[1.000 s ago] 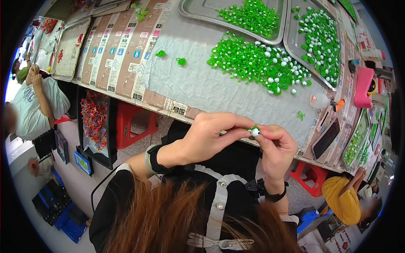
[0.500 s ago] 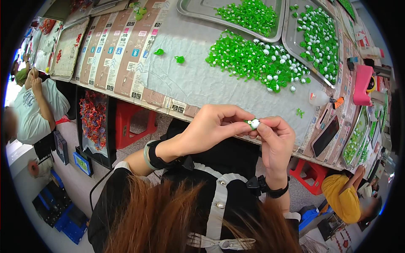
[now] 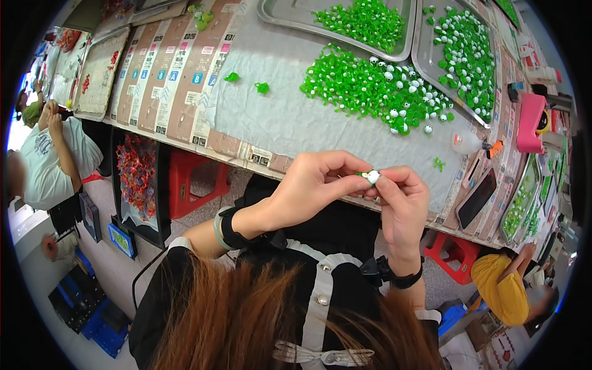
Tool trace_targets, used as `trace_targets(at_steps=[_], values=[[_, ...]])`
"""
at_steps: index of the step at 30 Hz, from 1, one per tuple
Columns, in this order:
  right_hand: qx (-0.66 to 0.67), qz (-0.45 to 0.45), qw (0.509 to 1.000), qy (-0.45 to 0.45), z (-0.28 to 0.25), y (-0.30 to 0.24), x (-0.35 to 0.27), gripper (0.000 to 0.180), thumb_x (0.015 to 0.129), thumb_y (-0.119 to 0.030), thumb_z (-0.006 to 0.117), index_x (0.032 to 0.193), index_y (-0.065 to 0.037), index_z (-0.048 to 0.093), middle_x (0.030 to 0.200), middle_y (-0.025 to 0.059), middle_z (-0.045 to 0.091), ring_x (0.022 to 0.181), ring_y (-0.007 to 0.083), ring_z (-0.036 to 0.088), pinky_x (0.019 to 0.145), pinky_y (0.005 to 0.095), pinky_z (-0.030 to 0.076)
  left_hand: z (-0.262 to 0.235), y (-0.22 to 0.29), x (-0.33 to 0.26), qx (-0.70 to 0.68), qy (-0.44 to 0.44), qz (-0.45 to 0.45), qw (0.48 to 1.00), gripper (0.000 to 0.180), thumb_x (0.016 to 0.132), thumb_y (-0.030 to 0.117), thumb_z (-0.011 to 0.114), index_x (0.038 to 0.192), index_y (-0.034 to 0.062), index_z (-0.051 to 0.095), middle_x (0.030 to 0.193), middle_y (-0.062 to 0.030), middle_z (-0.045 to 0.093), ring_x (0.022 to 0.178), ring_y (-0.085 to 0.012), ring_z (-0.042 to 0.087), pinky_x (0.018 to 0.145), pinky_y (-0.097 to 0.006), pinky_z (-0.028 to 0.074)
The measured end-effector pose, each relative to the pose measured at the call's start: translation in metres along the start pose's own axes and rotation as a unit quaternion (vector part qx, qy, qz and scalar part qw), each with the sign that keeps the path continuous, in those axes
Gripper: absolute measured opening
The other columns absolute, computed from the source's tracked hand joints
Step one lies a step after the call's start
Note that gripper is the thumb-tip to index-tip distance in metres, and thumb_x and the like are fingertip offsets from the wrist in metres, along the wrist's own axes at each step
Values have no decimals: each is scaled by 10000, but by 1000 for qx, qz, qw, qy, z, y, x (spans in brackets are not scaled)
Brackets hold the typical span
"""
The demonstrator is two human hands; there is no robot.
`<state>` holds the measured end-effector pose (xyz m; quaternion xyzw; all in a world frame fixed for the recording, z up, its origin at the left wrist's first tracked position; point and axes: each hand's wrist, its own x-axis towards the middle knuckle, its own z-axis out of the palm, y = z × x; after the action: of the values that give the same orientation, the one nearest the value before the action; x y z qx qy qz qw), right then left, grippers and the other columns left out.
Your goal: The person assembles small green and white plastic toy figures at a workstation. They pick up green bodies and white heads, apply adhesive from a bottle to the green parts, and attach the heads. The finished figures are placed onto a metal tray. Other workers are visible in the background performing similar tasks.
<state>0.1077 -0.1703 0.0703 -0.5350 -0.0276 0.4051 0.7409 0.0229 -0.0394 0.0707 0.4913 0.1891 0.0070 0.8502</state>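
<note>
Between the fingertips of both hands is a small green-and-white plastic figure piece point(image 3: 372, 177), its white round part facing up. My left hand point(image 3: 319, 184) pinches it from the left with thumb and forefinger. From the other side my right hand point(image 3: 402, 200) grips it the same way, and the two hands meet just over the table's near edge. Beyond them, a heap of small green pieces point(image 3: 345, 86) lies on a pale cloth point(image 3: 265, 117); many white round parts are mixed in at its right side. The underside of the held piece is hidden by my fingers.
Two metal trays point(image 3: 296, 26) of green pieces stand at the back. To the right are a glue bottle point(image 3: 467, 144) with an orange tip, a phone point(image 3: 476, 198) and a pink tape dispenser point(image 3: 530, 123). Red stools point(image 3: 188, 182) are under the table; co-workers point(image 3: 502, 287) sit at both sides.
Both hands stay together on the piece. They have shifted very slightly, and the piece has turned a little, so more of its white part shows.
</note>
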Motion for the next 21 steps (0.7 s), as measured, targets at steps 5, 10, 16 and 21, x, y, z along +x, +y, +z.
trace_targets(at_steps=[5, 10, 16, 21], values=[[21, -30, 999, -8, -3, -2, 3, 56, 731, 48, 531, 787, 47, 526, 746, 122, 570, 633, 144, 545, 600, 237, 451, 2, 2, 3, 31, -13, 24, 999, 185, 779, 4, 502, 948, -71, 513, 857, -111, 577, 789, -140, 567, 700, -233, 473], [-34, -30, 999, 31, 3, 0, -1, 52, 724, 67, 515, 775, 57, 513, 725, 125, 559, 610, 148, 543, 583, 233, 450, -3, 0, 1, 63, -34, 46, 996, 176, 776, 12, 514, 935, -64, 524, 849, -116, 583, 798, -133, 564, 697, -233, 469], [-31, -26, 997, 59, -4, 12, -3, 44, 711, 77, 506, 737, 43, 498, 704, 119, 549, 570, 153, 533, 544, 236, 448, -9, -2, 1, 111, -45, 35, 992, 174, 769, 33, 524, 923, -44, 545, 844, -98, 590, 778, -116, 563, 694, -231, 467], [-25, -22, 997, 72, -5, 15, -2, 49, 708, 76, 507, 736, 37, 496, 702, 122, 547, 565, 154, 527, 539, 236, 445, -11, -8, 1, 135, -43, 62, 988, 189, 765, 60, 538, 930, -32, 547, 819, -96, 591, 749, -118, 568, 657, -227, 464]])
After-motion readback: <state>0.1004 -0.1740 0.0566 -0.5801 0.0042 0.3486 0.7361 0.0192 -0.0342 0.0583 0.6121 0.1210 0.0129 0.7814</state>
